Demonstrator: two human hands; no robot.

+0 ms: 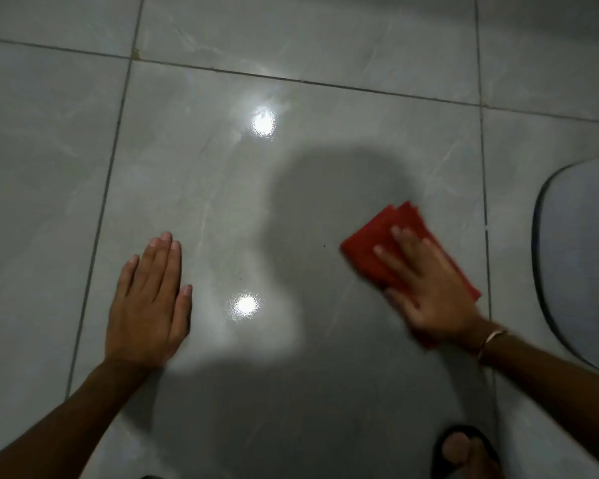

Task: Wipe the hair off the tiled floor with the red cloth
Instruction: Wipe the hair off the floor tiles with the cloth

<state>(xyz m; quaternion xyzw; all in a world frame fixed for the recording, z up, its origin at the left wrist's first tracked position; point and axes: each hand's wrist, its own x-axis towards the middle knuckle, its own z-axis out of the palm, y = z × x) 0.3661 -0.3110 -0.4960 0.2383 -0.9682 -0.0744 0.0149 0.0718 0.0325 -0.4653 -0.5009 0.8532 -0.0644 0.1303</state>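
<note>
The folded red cloth (377,233) lies flat on the glossy grey tiled floor (222,188), right of centre. My right hand (426,288) presses down on the cloth with fingers spread; the hand is motion-blurred and covers the cloth's near half. My left hand (149,302) rests palm-down on the bare tile at the left, fingers straight and together, holding nothing. A tiny dark speck (324,246) sits on the tile just left of the cloth. No hair strands are clear enough to make out.
A grey rounded mat or lid (581,257) with a dark rim lies at the right edge. My foot in a black sandal (464,451) shows at the bottom right. Two bright light reflections and my shadow fall on the centre tile. Dark grout lines cross the floor.
</note>
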